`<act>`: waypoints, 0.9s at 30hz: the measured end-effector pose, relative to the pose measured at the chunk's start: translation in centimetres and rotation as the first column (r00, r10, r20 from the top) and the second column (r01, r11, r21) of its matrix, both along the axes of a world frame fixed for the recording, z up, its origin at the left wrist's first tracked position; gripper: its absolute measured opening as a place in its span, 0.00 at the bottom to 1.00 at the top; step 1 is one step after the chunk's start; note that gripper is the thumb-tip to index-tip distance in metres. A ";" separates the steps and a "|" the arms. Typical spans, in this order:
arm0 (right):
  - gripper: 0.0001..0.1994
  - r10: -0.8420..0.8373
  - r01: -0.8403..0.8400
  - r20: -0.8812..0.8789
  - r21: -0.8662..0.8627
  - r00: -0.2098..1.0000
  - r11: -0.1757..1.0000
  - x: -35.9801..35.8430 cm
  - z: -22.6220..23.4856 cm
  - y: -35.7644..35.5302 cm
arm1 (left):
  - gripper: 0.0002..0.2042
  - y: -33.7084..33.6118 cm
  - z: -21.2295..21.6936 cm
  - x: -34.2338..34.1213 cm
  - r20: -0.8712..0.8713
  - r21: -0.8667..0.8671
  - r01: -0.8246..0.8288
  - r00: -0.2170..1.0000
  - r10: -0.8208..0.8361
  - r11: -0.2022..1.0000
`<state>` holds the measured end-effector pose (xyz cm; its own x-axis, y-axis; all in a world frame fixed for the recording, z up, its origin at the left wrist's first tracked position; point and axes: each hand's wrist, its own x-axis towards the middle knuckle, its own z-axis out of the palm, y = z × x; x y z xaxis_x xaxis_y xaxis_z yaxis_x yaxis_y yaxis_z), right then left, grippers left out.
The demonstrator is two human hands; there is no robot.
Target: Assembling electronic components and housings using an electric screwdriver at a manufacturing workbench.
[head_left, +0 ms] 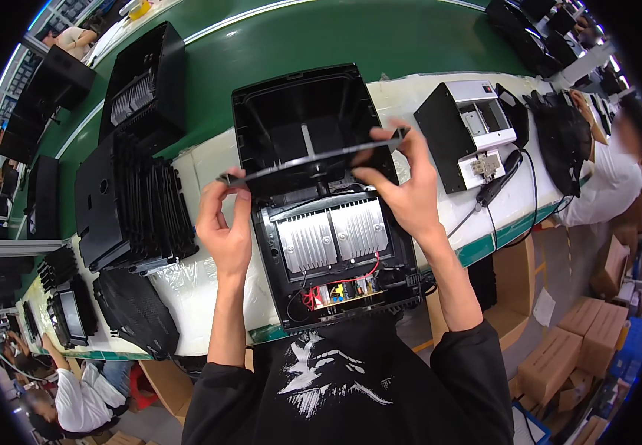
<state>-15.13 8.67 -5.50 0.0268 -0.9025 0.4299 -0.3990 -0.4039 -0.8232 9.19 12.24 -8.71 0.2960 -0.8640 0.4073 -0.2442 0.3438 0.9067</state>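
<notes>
Both my hands hold a thin black panel (313,158), seen nearly edge-on and slightly tilted, its right end higher. My left hand (226,226) pinches its left end between thumb and fingers. At the other end my right hand (411,189) grips it, the fingertips a little blurred. Below the panel lies an open black housing (267,256) with two ribbed silver heat sinks (332,236). Red wires and a small circuit board (347,291) sit at its near end. Just behind stands a deep black shell (306,96), its hollow side facing me; the panel partly hides it.
Several flat black panels (106,193) stand stacked on the left, with a black mesh cover (137,311) nearer. A white device (480,119) and a black corded tool (500,178) lie right. Beyond runs a green conveyor (276,44). A co-worker (610,178) works at far right.
</notes>
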 end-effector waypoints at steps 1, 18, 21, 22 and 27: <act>0.32 0.002 -0.002 0.007 0.004 1.000 1.000 0.1 -0.3 -0.1 | 0.13 0.1 0.3 -0.2 0.007 0.004 -0.002 1.000 0.002 1.000; 0.09 -0.148 -0.042 -0.561 -0.312 0.814 0.949 0.5 0.3 -0.9 | 0.16 -2.0 3.2 -4.5 0.715 -0.032 0.169 0.693 -0.096 0.985; 0.09 -0.094 -0.007 -0.549 -0.180 0.831 0.984 0.3 -0.2 -1.1 | 0.14 -2.3 3.2 -4.5 0.695 0.101 0.205 0.686 -0.216 0.974; 0.09 -0.092 -0.011 -0.547 -0.182 0.832 0.983 0.3 -0.4 -1.1 | 0.14 -2.3 3.2 -4.6 0.696 0.099 0.201 0.686 -0.213 0.974; 0.09 -0.067 0.059 -0.388 -0.031 0.919 0.998 0.9 0.5 -0.7 | 0.12 -2.2 3.0 -4.7 0.675 0.058 0.245 0.704 -0.219 0.968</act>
